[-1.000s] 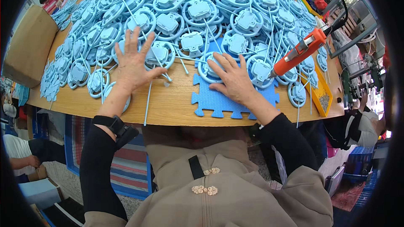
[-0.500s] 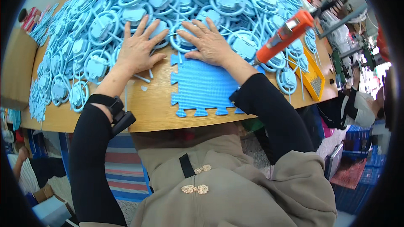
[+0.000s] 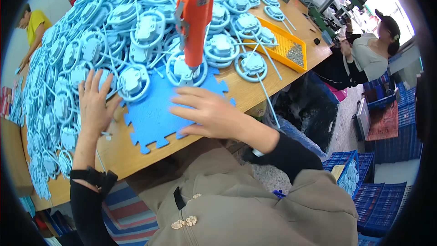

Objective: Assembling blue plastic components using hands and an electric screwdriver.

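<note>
Light-blue plastic ring parts (image 3: 148, 29), each with a boxy middle and some with a thin rod, are heaped across the table. Against the near edge of that heap, my left hand (image 3: 95, 102) lies with its fingers spread, gripping nothing that shows. My right hand (image 3: 209, 114), slightly blurred, is over the blue foam mat (image 3: 157, 114), fingers stretched and apart, with nothing seen in them. An orange electric screwdriver (image 3: 195, 23) hangs upright beyond it, its tip in front of one ring part (image 3: 177, 70) at the mat's far edge; contact cannot be made out.
A yellow tray (image 3: 268, 32) with small metal screws (image 3: 295, 54) sits on the right of the wooden table (image 3: 243, 93). A single ring part (image 3: 252, 66) lies beside it, rod over the table edge. Co-workers sit at far left and right; blue crates (image 3: 382, 205) stand lower right.
The view has swung to the right. My right hand has left the heap and come back over the mat; my left hand stays at the heap. The screwdriver now hangs more upright.
</note>
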`<act>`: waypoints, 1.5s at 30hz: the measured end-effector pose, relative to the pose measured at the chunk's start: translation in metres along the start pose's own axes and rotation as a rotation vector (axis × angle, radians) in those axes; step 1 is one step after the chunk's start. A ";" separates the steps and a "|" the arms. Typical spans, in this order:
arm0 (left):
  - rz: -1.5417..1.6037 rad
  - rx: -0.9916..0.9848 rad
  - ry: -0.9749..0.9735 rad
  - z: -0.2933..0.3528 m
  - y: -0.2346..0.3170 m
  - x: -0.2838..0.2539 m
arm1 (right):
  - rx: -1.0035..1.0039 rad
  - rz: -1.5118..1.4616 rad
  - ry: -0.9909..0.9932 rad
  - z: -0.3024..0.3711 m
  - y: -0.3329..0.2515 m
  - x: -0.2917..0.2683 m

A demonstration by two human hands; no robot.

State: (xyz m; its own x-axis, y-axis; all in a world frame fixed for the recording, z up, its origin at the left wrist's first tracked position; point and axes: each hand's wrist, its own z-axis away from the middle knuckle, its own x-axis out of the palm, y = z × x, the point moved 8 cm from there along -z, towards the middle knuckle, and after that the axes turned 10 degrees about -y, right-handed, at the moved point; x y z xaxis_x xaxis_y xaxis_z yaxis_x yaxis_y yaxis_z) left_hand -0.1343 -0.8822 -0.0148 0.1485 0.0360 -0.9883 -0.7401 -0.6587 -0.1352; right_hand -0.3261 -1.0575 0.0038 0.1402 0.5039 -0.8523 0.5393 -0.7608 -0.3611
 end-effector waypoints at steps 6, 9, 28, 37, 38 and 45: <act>0.205 0.387 0.080 -0.052 0.134 -0.037 | 0.449 0.287 0.329 0.118 0.079 -0.115; 0.223 0.382 0.075 -0.088 0.161 -0.019 | 0.545 0.465 0.188 0.116 0.127 -0.107; 0.120 0.201 0.019 -0.150 0.161 -0.009 | 0.379 0.276 0.130 0.095 0.215 -0.125; 0.265 0.352 -0.037 -0.059 0.166 -0.009 | 1.468 0.239 0.261 0.328 0.369 -0.221; 0.250 0.375 -0.102 -0.035 0.175 -0.010 | 1.470 0.036 0.342 0.327 0.374 -0.213; 0.272 0.232 -0.280 0.049 0.180 0.006 | 1.448 0.194 0.417 0.375 0.408 -0.222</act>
State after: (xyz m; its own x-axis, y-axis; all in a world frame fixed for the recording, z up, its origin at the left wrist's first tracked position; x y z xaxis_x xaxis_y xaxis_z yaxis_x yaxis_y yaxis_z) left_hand -0.2988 -0.9642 -0.0490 -0.2317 0.1080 -0.9668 -0.8597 -0.4878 0.1515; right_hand -0.4488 -1.6332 -0.0962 0.4621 0.2391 -0.8540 -0.7346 -0.4362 -0.5197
